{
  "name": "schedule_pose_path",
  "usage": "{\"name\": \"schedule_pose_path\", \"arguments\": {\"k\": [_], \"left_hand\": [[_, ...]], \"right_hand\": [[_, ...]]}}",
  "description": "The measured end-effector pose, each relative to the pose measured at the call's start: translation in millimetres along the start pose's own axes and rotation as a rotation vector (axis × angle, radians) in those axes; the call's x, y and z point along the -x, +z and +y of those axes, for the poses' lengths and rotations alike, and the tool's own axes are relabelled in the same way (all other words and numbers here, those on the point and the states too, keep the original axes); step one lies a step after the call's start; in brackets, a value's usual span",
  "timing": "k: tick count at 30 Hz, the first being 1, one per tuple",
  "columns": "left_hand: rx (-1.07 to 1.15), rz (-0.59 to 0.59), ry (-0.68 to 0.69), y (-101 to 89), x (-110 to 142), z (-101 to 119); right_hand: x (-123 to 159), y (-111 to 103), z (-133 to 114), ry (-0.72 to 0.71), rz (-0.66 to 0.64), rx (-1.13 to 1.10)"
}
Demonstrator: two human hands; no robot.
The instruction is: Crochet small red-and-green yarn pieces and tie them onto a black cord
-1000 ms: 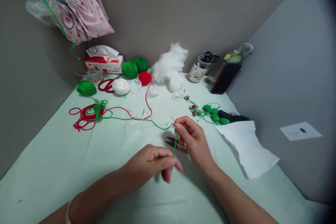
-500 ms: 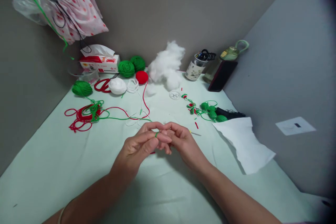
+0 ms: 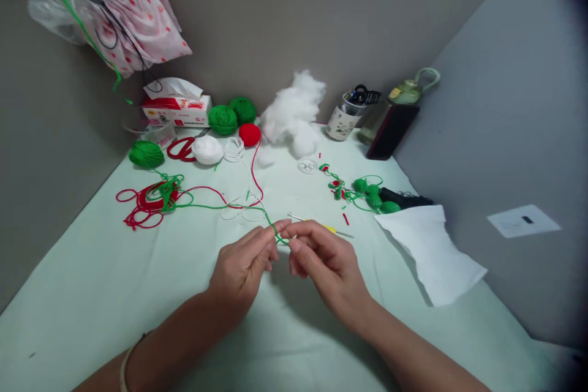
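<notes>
My left hand [image 3: 243, 266] and my right hand [image 3: 321, 260] meet at the middle of the pale green table [image 3: 92, 294]. Both pinch the end of a green yarn strand [image 3: 271, 223] between thumb and fingertips. The strand runs back left to a tangle of red and green yarn [image 3: 154, 199]. A crochet hook with a yellow handle [image 3: 321, 226] lies on the table just beyond my right hand.
Green yarn balls [image 3: 223, 119], a red ball [image 3: 250, 134], a white ball [image 3: 206, 149], white stuffing [image 3: 294, 113] and a tissue box [image 3: 177, 109] line the back. Small green pieces [image 3: 372, 193], a jar [image 3: 343, 122], a bottle [image 3: 404, 98] and white paper [image 3: 432, 254] lie right.
My right hand has put down the hook it held. The two hands came together, then drew slightly apart, with the green strand now pinched between them.
</notes>
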State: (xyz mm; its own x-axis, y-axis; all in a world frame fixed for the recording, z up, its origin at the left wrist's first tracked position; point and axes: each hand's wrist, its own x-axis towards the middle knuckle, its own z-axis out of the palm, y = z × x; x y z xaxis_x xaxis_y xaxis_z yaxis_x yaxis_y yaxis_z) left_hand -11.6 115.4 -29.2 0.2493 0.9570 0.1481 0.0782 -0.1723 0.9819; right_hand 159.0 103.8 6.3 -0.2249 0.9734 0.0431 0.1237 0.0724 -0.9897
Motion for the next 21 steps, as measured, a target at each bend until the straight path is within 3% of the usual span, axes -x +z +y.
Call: {"name": "schedule_pose_path", "arguments": {"k": [7, 16, 21], "left_hand": [[-0.011, -0.007, 0.033, -1.6, 1.3, -9.2], [-0.195, -0.013, 0.1, -0.8, 2.2, -11.7], [-0.346, -0.035, 0.212, -0.9, 1.6, -11.5]], "right_hand": [[-1.2, -1.0, -1.7, -0.002, -0.054, 0.15], [-0.2, 0.6, 3.2, -0.028, -0.035, 0.25], [0.1, 0.6, 4.7, -0.034, -0.032, 0.279]]}}
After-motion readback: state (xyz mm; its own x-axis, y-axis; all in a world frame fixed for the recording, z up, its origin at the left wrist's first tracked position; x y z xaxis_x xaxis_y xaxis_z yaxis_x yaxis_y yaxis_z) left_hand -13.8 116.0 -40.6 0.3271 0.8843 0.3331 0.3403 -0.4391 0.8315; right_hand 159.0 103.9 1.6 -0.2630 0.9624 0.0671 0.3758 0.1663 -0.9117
